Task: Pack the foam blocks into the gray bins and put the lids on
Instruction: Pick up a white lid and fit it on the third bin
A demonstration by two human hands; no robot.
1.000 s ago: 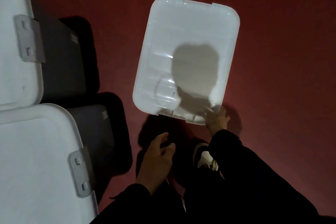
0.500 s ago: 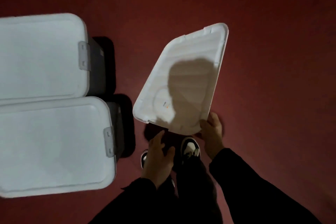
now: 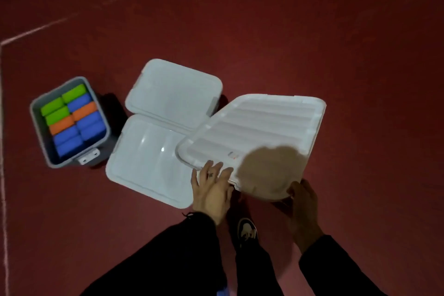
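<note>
The white lid [image 3: 254, 137] is gripped at its near corner by the right hand [image 3: 303, 202] and steadied by the flat fingers of the left hand [image 3: 211, 187], probably to be carried level. Well beyond the left hand, the open gray bin [image 3: 39, 132], filled with foam blocks [image 3: 73, 119], is left uncovered beside two lidded bins [image 3: 168, 127].

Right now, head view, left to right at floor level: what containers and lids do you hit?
Open gray bin holding foam blocks → two lidded bins side by side → loose white lid tilted, held by left hand and right hand.
</note>
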